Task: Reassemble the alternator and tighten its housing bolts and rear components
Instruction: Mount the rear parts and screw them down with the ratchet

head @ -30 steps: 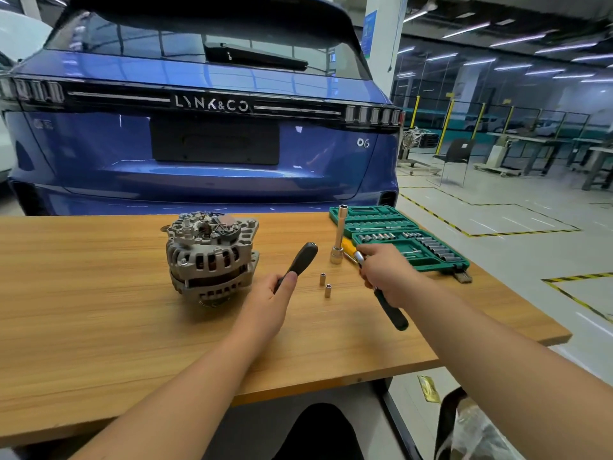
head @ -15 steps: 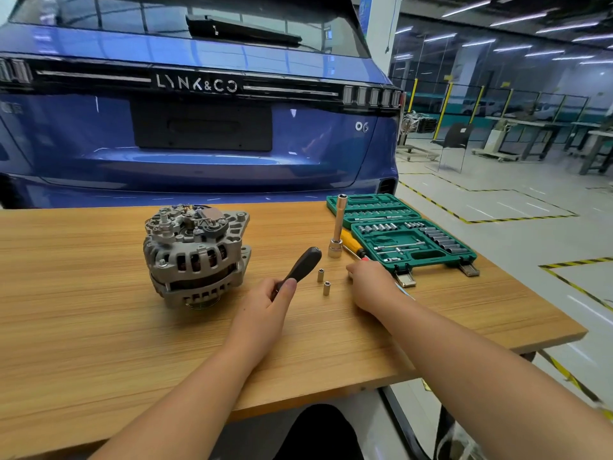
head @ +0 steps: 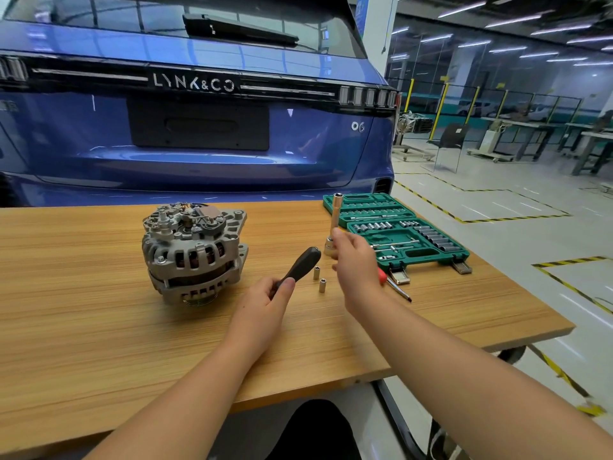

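Item: grey cast-aluminium alternator, finned housing with copper windings showing through the slots. Location: left-centre of the light wooden workbench, resting pulley end down, rear components facing up.

Item: tall silver deep socket on an extension bar. Stands upright, long axis vertical, just in front of the open green plastic socket-set case.

Item: right hand. Raised beside the bar, fingers loosely curled, one fingertip up against its shaft; whether a grip has closed on it cannot be told. Clearly the nearer hand to this tool.

Item: left hand. Fingers wrapped round the lower part of a black-handled driver, whose handle tilts up and away to the right, toward the bar.

Item: two short silver sockets. Upright on the bench between the two hands, untouched.

Item: red-handled screwdriver. Lying flat behind the right wrist, partly hidden.

Governing relation: bar lies right of and beyond the driver handle; alternator lies left of both hands. Judged next need: join bar to handle, then carry the tool leftward onto the housing bolts.
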`<state>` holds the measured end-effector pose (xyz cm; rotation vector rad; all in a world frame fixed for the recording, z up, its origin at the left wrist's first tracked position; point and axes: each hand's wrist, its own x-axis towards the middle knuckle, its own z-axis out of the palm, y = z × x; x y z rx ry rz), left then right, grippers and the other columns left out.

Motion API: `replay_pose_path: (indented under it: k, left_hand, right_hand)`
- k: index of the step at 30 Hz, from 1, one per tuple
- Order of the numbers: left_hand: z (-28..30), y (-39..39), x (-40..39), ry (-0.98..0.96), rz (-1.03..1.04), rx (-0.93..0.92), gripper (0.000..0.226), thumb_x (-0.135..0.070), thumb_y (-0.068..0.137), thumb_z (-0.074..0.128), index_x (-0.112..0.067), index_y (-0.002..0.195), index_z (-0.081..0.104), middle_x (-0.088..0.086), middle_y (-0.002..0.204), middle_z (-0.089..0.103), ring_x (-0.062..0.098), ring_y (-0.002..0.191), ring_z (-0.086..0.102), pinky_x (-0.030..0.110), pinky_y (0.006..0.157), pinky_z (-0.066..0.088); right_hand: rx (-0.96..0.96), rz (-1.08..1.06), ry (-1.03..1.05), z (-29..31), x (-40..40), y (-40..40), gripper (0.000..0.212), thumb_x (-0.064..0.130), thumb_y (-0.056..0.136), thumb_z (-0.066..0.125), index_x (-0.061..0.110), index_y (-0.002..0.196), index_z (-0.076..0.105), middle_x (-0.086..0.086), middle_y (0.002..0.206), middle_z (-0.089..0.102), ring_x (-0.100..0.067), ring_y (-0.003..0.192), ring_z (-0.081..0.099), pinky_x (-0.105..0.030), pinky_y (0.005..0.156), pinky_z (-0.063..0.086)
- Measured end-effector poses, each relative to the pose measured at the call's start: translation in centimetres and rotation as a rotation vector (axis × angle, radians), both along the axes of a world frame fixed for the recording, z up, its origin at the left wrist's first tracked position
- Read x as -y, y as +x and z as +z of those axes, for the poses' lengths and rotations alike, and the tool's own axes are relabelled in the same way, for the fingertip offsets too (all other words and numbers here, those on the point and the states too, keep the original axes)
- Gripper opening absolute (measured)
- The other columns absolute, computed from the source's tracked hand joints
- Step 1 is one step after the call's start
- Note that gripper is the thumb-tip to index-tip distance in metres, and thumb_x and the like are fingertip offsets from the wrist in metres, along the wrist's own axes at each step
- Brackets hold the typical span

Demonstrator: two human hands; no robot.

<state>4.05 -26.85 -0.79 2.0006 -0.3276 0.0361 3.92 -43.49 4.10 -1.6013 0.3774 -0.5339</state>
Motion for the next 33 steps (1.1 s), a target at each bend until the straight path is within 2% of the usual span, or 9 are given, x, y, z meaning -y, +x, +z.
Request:
replay_pose_path:
  k: [2,4,8,13,15,17,20,26,33]
  left_hand:
    - [0.1,-0.3,0.1,-0.014,0.017,0.005,0.025,-0.052,0.101,0.050,-0.032,0.095,0.064,-0.006,0.077,0.065,0.008,0.069,0.059,0.033,0.063,0.044]
    - [0.3,-0.7,0.1,-0.040,0.034,-0.002,0.024,-0.050,0.101,0.051,-0.032,0.093,0.065,-0.007,0.074,0.064,0.004,0.065,0.056,0.030,0.058,0.041]
    - [0.9,-1.4,0.2,-0.056,0.024,-0.026,0.020,-0.048,0.101,0.052,-0.034,0.093,0.065,-0.009,0.082,0.068,0.009,0.077,0.061,0.030,0.063,0.043]
    - [1.8,-1.8,-0.3,-0.004,-0.032,-0.067,0.019,-0.043,0.100,0.056,-0.032,0.114,0.059,-0.009,0.100,0.069,0.005,0.093,0.063,0.025,0.070,0.044]
    - [1.8,-2.1,-0.8,0.066,-0.060,-0.032,0.014,-0.042,0.102,0.053,-0.033,0.108,0.061,-0.010,0.095,0.069,-0.002,0.085,0.062,0.023,0.065,0.042]
    - [1.8,-2.5,-1.3,0.135,-0.088,0.015,0.022,-0.041,0.104,0.048,-0.032,0.092,0.064,-0.008,0.081,0.068,-0.005,0.066,0.058,0.023,0.057,0.039]
    - [1.7,-2.8,-1.5,0.232,-0.099,0.123,0.027,-0.040,0.106,0.043,-0.036,0.084,0.058,-0.007,0.073,0.063,0.002,0.062,0.056,0.021,0.053,0.033]
    - [1.8,-2.8,-1.6,0.554,-0.050,0.284,0.032,-0.049,0.107,0.027,-0.038,0.078,0.035,-0.009,0.072,0.055,0.007,0.061,0.051,0.029,0.050,0.029]
    - [1.7,-2.7,-1.3,0.641,-0.013,0.381,0.030,-0.049,0.107,0.021,-0.035,0.084,0.034,-0.010,0.068,0.050,0.006,0.056,0.045,0.030,0.048,0.027]
  right_hand:
    - [-0.036,0.064,0.101,-0.5,-2.0,-0.8,0.047,0.051,0.093,0.064,0.019,0.127,0.059,0.000,0.115,0.065,-0.017,0.107,0.061,-0.042,0.095,0.052]
    - [-0.076,0.125,0.168,-1.1,-3.4,-1.2,0.047,0.048,0.092,0.068,0.016,0.124,0.061,-0.005,0.114,0.068,-0.019,0.108,0.063,-0.045,0.099,0.053]
    - [-0.047,0.207,0.320,-0.9,-5.0,-1.4,0.019,0.034,0.095,0.068,0.017,0.104,0.068,-0.005,0.095,0.075,-0.024,0.099,0.071,-0.047,0.092,0.059]
    - [-0.044,0.137,0.639,0.4,-5.2,-1.0,0.020,0.036,0.104,0.055,0.018,0.112,0.059,-0.007,0.094,0.075,-0.021,0.081,0.075,-0.040,0.071,0.061]
    - [-0.012,0.106,0.767,1.3,-4.5,-0.9,0.025,0.039,0.105,0.050,0.018,0.117,0.056,-0.007,0.094,0.072,-0.021,0.074,0.071,-0.037,0.068,0.057]
    - [-0.007,0.072,0.853,2.0,-4.0,-1.0,0.031,0.044,0.105,0.048,0.016,0.117,0.055,-0.006,0.094,0.069,-0.020,0.073,0.066,-0.035,0.067,0.055]
    - [-0.032,0.050,0.904,2.7,-3.9,-1.4,0.039,0.047,0.104,0.048,0.011,0.114,0.059,-0.002,0.087,0.062,-0.015,0.069,0.057,-0.033,0.066,0.051]
    - [-0.013,0.013,0.870,3.6,-4.2,-1.7,0.036,0.045,0.103,0.051,0.012,0.113,0.060,0.001,0.079,0.054,-0.011,0.059,0.049,-0.031,0.062,0.050]
    - [-0.013,-0.013,0.864,3.9,-4.1,-1.6,0.032,0.044,0.105,0.049,0.013,0.105,0.058,0.002,0.073,0.053,-0.010,0.053,0.046,-0.030,0.056,0.047]
